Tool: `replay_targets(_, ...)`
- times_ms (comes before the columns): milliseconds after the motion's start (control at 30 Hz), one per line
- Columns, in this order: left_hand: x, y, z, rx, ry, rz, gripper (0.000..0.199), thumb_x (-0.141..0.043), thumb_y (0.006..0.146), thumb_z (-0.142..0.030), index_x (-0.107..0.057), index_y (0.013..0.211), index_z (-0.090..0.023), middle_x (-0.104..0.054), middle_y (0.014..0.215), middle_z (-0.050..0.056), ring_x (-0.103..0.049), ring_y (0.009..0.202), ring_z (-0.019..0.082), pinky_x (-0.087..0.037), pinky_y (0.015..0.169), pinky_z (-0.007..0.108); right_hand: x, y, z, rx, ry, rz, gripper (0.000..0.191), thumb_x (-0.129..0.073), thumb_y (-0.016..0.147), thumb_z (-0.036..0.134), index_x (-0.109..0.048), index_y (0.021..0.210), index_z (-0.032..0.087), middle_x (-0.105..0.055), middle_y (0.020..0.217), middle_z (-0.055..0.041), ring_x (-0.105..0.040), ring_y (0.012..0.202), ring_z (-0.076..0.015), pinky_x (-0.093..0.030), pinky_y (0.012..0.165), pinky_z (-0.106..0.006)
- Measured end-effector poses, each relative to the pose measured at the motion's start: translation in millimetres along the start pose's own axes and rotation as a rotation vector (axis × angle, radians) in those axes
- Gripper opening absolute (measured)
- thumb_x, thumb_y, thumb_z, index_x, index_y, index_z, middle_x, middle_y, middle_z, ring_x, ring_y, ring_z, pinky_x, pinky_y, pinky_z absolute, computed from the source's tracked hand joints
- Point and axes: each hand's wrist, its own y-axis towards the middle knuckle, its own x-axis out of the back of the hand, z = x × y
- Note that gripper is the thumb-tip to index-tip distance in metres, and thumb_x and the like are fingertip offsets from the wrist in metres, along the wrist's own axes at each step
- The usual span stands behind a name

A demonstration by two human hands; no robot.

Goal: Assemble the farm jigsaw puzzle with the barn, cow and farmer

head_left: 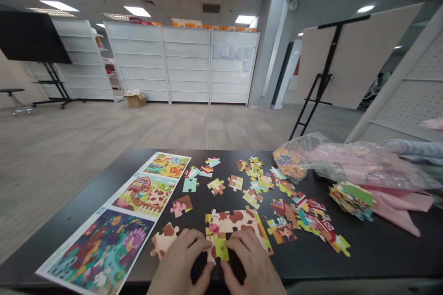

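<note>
A partly joined cow jigsaw (238,219) lies flat on the dark table, with a cow's head at its upper left. At its lower edge is a green puzzle piece (221,246), with a brown-spotted part beside it on the left. My left hand (185,258) grips the left side of this piece between bent fingers and thumb. From the right, my right hand (251,258) closes its fingertips and thumb on the same piece. Whether it is fully locked in, I cannot tell. A loose brown-spotted piece (164,239) lies left of my left hand, and a pink-and-brown piece (181,206) sits farther up.
A printed picture sheet (134,196) covers the table's left side. Several loose pieces (256,173) lie beyond the cow jigsaw. Joined red barn pieces (320,221) are to its right, near a stack of pieces (351,199) and a clear plastic bag (360,159).
</note>
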Motion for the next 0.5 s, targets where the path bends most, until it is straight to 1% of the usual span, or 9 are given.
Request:
replay_targets(167,3.5,-0.6,2.2,0.044,-0.043,0.024,0.029,-0.063,0.083,-0.013,-0.066,0.110,-0.025,-0.074,0.098,0.006,-0.071,0.086,0.024,-0.060,0.075,0.031,0.3,-1.6,-1.3,0.000,0.020,-0.095,0.030,-0.060,0.074,0.007,-0.055,0.099,0.023,-0.065,0.091,-0.0033,-0.064,0.087,-0.0230,-0.055,0.077,-0.033)
replay_targets(333,4.8,-2.2,6.2,0.072,-0.105,0.063,0.043,-0.066,0.084,-0.013,-0.062,0.124,-0.029,-0.073,0.105,0.005,-0.071,0.093,0.023,-0.060,0.080,0.029,-1.1,-3.8,-5.2,0.031,0.041,-0.154,0.030,-0.059,0.077,0.009,-0.054,0.102,0.025,-0.066,0.093,-0.0022,-0.064,0.088,-0.0221,-0.054,0.078,-0.031)
replay_targets(500,2.0,-3.9,8.4,0.083,-0.146,0.065,0.055,-0.064,0.082,-0.009,-0.059,0.132,-0.031,-0.071,0.103,0.004,-0.070,0.085,0.020,-0.059,0.071,0.024,-5.5,-5.6,-6.7,0.038,0.053,-0.159,0.032,-0.060,0.077,0.008,-0.054,0.103,0.025,-0.066,0.095,-0.0020,-0.065,0.090,-0.0218,-0.053,0.081,-0.030)
